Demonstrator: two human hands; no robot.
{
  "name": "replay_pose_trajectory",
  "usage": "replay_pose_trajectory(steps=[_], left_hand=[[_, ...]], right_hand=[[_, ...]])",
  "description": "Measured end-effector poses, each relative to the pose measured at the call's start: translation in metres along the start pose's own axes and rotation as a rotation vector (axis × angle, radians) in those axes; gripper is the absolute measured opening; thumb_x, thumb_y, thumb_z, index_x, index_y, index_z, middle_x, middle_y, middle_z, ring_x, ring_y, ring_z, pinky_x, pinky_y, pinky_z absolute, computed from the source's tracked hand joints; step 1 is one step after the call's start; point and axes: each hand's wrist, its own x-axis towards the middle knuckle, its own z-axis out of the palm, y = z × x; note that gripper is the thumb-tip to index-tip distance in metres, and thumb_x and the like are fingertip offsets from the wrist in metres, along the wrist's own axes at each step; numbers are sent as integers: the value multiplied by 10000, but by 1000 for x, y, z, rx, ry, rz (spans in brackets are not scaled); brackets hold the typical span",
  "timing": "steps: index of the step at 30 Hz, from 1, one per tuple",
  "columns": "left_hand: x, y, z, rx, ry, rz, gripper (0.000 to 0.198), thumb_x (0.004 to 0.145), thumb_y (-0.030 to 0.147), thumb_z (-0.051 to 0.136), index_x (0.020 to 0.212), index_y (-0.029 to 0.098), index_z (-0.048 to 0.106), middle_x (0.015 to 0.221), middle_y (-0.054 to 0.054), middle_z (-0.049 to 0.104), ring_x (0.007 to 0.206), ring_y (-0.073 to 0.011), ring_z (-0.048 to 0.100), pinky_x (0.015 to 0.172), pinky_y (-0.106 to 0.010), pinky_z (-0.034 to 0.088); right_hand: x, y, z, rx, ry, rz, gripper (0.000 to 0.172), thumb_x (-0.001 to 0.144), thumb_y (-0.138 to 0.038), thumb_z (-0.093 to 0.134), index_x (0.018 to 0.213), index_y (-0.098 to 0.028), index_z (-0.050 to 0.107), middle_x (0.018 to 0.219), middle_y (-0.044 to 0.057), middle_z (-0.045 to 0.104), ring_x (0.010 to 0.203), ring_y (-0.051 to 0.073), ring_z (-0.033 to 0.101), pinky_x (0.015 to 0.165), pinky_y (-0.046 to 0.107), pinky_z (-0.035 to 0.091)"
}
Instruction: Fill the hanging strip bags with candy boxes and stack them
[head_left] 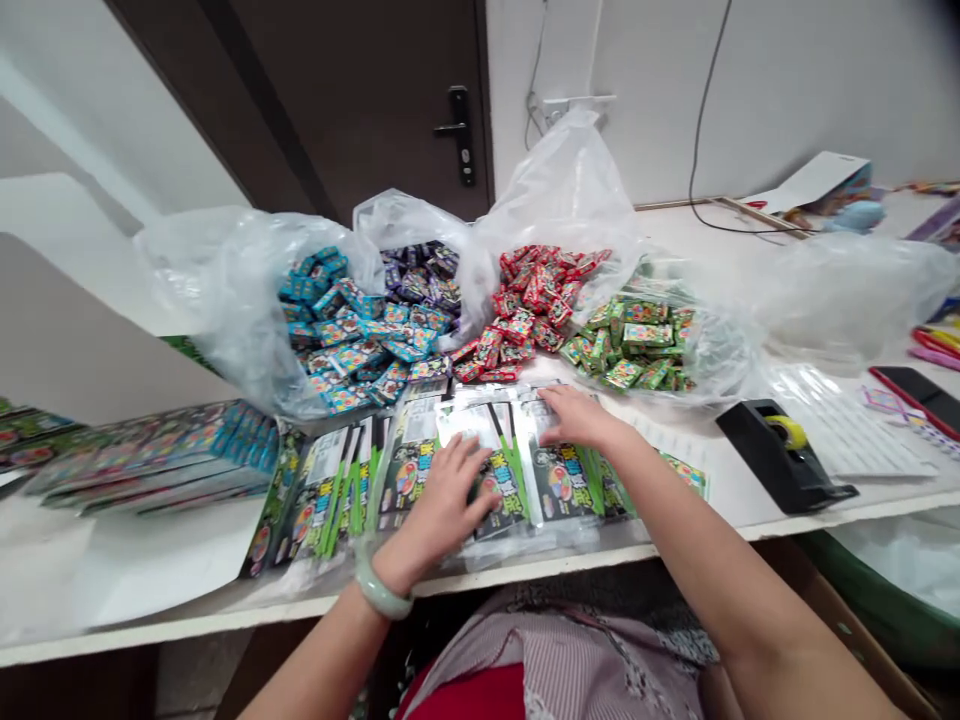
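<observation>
Several flat clear packets with printed cards and green-and-black sticks lie in a row along the front of the table. My left hand (452, 490) rests on a middle packet (506, 480), its fingers spread. Over the top edge of the packet to its right (562, 475) lies my right hand (574, 415), fingers stretched out and partly overlapping the plastic. Neither hand is closed round anything that I can see. More packets (334, 490) overlap one another left of my left hand. A pale green bangle (381, 590) circles my left wrist.
Behind the packets, plastic bags spill small blue boxes (352, 345), purple boxes (420, 272), red boxes (529, 300) and green boxes (637, 335). A black tape dispenser (780, 455) and a phone (922, 400) sit to the right. Filled packets (172, 455) are stacked at the left.
</observation>
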Motion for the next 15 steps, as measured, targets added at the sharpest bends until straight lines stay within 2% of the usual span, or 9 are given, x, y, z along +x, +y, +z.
replay_pose_trajectory(steps=[1, 3, 5, 8, 10, 12, 14, 15], left_hand=[[-4, 3, 3, 57, -51, -1, 515, 863, 375, 610, 1341, 227, 490, 1486, -118, 406, 1415, -344, 277, 1138, -572, 251], [-6, 8, 4, 130, -147, -27, 568, 859, 365, 625, 1388, 250, 453, 1536, -101, 337, 1444, -362, 203, 1144, -602, 207], [-4, 10, 2, 158, -194, -43, 552, 870, 353, 612, 1390, 249, 458, 1547, -96, 320, 1449, -359, 195, 1148, -599, 198], [-1, 10, -1, 167, -204, -38, 542, 877, 350, 603, 1390, 247, 462, 1552, -98, 312, 1455, -351, 186, 1154, -587, 188], [-1, 9, -1, 164, -206, -42, 545, 874, 347, 610, 1389, 244, 464, 1550, -102, 314, 1457, -351, 180, 1157, -586, 180], [-2, 7, -1, 146, -214, -58, 552, 862, 339, 630, 1382, 245, 470, 1550, -100, 316, 1460, -354, 171, 1158, -593, 168], [-3, 6, -3, 89, -203, -68, 543, 847, 317, 650, 1360, 243, 487, 1543, -99, 331, 1459, -353, 175, 1159, -601, 160], [-2, 7, -4, 41, -169, -71, 536, 846, 306, 651, 1352, 234, 490, 1534, -105, 346, 1456, -346, 191, 1161, -597, 161]], right_hand=[[7, -4, 3, -34, -41, 9, 801, 595, -342, 870, 1297, -113, 560, 1365, 203, 509, 1255, 358, 465, 1036, 437, 384], [15, -10, 6, -102, -101, 30, 854, 539, -371, 897, 1274, -80, 571, 1342, 237, 505, 1240, 396, 461, 1016, 457, 394], [16, -16, 7, -161, -136, 51, 825, 539, -387, 897, 1237, -75, 587, 1295, 239, 529, 1215, 402, 470, 993, 460, 403], [17, -26, 7, -217, -157, 73, 751, 544, -381, 899, 1169, -85, 607, 1227, 226, 570, 1174, 383, 498, 953, 430, 415], [20, -29, 5, -225, -160, 80, 590, 612, -366, 865, 1094, -118, 632, 1158, 187, 620, 1105, 336, 552, 897, 375, 431], [22, -26, -5, -214, -162, 91, 343, 706, -332, 799, 968, -161, 660, 1021, 122, 676, 966, 272, 612, 786, 315, 439], [18, -20, -24, -194, -148, 109, 149, 765, -293, 738, 820, -182, 654, 861, 68, 688, 808, 219, 623, 658, 275, 408], [13, -17, -35, -185, -131, 117, 128, 781, -284, 717, 764, -186, 638, 801, 51, 679, 750, 201, 611, 610, 266, 382]])
